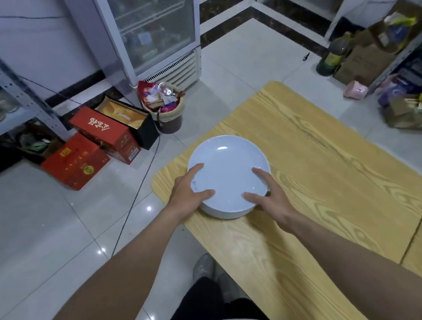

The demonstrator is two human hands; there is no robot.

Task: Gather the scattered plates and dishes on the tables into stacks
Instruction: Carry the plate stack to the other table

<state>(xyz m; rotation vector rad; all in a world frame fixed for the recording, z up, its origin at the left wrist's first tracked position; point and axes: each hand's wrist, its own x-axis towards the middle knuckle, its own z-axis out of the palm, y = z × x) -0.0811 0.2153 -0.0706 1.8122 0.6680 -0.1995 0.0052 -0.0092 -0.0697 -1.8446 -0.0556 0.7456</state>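
head view: a stack of white plates (228, 168) stands on the wooden table (318, 173), close to the table's corner at 9 o'clock. the left hand (185, 196) holds the stack's rim at 8 o'clock, with thumb and forefinger spread wide over the top plate; its other fingers are hidden. the right hand (272, 201) holds the rim at 5 o'clock in the same way. on the floor at 11 o'clock stand a full trash bin (166, 112) and red boxes (101, 144).

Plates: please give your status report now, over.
Both hands grip plates rim: left hand, right hand. Stack sits near table edge. Nothing in the way.
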